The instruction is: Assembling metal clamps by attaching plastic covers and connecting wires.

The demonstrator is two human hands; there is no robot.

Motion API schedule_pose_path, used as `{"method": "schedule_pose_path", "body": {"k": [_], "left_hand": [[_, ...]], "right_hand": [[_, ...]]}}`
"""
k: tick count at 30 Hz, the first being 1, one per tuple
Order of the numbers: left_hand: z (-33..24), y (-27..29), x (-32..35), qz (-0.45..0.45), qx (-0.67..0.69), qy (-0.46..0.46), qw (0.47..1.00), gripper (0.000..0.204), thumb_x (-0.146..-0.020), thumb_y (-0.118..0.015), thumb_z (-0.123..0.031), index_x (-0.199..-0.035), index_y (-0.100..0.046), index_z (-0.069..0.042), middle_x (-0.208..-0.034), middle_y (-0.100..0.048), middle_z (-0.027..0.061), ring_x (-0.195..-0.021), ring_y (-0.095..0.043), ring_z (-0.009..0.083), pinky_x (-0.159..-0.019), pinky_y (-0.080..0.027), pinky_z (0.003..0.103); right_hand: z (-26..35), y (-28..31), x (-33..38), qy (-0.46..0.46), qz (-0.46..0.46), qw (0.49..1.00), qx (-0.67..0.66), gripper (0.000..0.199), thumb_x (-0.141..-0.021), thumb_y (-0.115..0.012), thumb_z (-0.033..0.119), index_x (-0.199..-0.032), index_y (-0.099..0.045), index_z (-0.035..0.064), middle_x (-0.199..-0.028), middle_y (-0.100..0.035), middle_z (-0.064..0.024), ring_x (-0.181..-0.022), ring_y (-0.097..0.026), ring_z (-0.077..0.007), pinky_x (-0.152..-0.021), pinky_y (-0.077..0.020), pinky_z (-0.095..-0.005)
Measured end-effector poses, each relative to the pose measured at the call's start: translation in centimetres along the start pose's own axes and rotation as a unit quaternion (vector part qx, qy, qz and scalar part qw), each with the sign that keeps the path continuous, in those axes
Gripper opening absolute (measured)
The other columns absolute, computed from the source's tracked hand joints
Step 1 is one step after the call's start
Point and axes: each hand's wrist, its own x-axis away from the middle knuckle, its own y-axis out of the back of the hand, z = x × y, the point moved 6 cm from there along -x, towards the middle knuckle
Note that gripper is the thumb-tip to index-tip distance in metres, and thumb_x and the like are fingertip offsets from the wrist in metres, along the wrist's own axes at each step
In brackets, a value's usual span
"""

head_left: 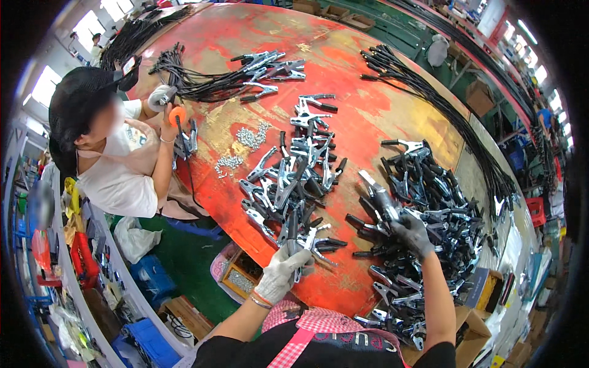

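My left hand (281,271), in a white knit glove, is closed around a metal spring clamp (293,230) at the near edge of the red table. My right hand (413,235), in a dark grey glove, grips a silver clamp (385,202) whose tip points away to the upper left. That hand is over the left side of a big heap of black-handled clamps (451,245). Ahead of my left hand lies a looser row of similar clamps (313,144). My fingers hide part of both held clamps.
Across the table's left edge a co-worker (116,147) in white gloves holds an orange-and-grey tool (177,115). Small metal fasteners (251,136) lie in two piles. Bundles of black cables (202,83) rest far left, with more cables (454,107) along the right. Cardboard boxes (472,334) stand at lower right.
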Motion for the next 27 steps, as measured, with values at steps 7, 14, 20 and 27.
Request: {"method": "schedule_pose_path", "body": {"k": [7, 14, 20, 27], "left_hand": [[-1.9, -5.0, -1.1, 0.086, 0.116, 0.086, 0.986, 0.043, -0.086, -0.064, -0.017, -0.12, -0.043, 0.0, -0.101, -0.059, 0.0119, -0.084, -0.064, 0.0174, -0.072, -0.055, 0.03], [-2.7, -9.7, -0.2, 0.23, -0.017, 0.103, 0.968, 0.039, -0.085, -0.061, -0.018, -0.119, -0.049, -0.002, -0.096, -0.06, 0.0091, -0.082, -0.061, 0.0156, -0.069, -0.052, 0.029], [1.8, -10.5, 2.9, 0.291, -0.13, 0.198, 0.927, 0.04, -0.077, -0.068, -0.019, -0.109, -0.053, 0.001, -0.078, -0.059, 0.0046, -0.065, -0.057, 0.0106, -0.06, -0.047, 0.024], [3.3, -9.4, 3.8, 0.23, -0.126, 0.252, 0.932, 0.04, -0.076, -0.071, -0.019, -0.105, -0.053, 0.002, -0.068, -0.057, 0.005, -0.05, -0.054, 0.0125, -0.045, -0.043, 0.026]], "right_hand": [[-0.9, 0.3, 6.9, -0.006, -0.013, 0.694, -0.72, 0.028, -0.087, -0.064, 0.024, -0.107, -0.055, 0.0073, -0.081, -0.059, -0.0028, -0.066, -0.058, -0.0184, -0.063, -0.0523, -0.0332], [10.1, -3.4, 14.5, 0.271, 0.109, 0.95, 0.112, 0.025, -0.078, -0.066, 0.019, -0.1, -0.059, 0.0089, -0.08, -0.056, -0.0069, -0.076, -0.058, -0.0239, -0.067, -0.047, -0.0366], [12.2, -6.9, 16.6, 0.237, 0.191, 0.826, 0.475, 0.023, -0.076, -0.058, 0.021, -0.095, -0.06, 0.0093, -0.085, -0.064, -0.009, -0.082, -0.063, -0.0256, -0.07, -0.0475, -0.0404], [9.6, -8.2, 17.5, 0.362, 0.123, 0.826, 0.415, 0.018, -0.076, -0.056, 0.024, -0.09, -0.064, 0.0166, -0.077, -0.061, -0.0034, -0.077, -0.062, -0.0228, -0.067, -0.0463, -0.0403]]}}
